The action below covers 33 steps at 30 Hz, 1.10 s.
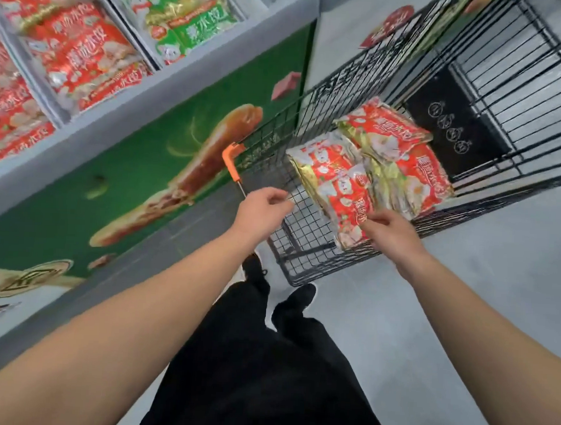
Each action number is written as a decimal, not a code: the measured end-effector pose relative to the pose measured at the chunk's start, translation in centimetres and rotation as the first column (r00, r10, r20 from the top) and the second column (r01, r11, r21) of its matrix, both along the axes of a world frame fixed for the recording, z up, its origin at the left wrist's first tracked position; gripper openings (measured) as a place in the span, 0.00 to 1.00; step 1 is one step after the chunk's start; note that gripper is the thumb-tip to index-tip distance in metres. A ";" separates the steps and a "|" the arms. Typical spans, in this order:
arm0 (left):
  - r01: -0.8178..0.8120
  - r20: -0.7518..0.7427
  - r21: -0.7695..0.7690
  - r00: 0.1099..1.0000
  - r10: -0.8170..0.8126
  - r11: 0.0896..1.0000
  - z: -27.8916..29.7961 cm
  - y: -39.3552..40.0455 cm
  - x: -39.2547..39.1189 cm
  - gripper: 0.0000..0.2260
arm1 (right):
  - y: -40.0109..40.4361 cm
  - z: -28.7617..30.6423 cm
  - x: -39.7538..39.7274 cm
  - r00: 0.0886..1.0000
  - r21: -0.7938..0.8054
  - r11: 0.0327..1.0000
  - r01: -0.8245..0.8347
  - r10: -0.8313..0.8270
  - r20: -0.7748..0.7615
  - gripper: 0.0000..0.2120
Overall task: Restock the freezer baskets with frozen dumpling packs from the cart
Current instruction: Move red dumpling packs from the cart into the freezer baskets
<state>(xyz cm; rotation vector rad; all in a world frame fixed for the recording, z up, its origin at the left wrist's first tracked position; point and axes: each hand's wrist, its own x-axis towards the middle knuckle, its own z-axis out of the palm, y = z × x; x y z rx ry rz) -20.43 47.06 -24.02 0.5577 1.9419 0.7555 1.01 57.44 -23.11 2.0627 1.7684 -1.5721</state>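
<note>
**A:** Where do the dumpling packs sit, taking the cart (342, 124) as the landmark?

**B:** A small heap of red-and-gold packs (372, 165) lies inside the cart at its near end, close to the orange handle cap (231, 159). More red packs (69, 55) already fill the freezer baskets (61, 116) well to the left of the cart, with green packs (188, 22) in the next compartment over.

**A:** And the person's hands?

**B:** The right hand (387, 229) is at the near rim of the cart, its fingers pinching the lower edge of the nearest pack (338, 196). That pack leans toward the person, so its edge is likely the easiest part to catch. The left hand (261, 208) hovers just left of that pack, over the cart's wire floor, fingers loosely curled and holding nothing. It looks ready to support the pack's other side, since a soft bag would sag if lifted by one edge.

**A:** Anything readable?

**B:** Blur spoils most of it. The packs carry large white Chinese characters, and on the green ones 水饺 can be made out. The freezer's green front (139, 159) shows a sausage picture. A black panel (452, 124) inside the cart bears a row of round warning symbols, too small to read.
</note>
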 end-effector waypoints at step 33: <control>0.270 -0.229 -0.236 0.918 -0.324 0.933 -21.8 20.9 7.4 0.19 | 18.0 -21.7 -0.2 0.953 -0.234 0.932 -0.276 0.298 0.064 0.22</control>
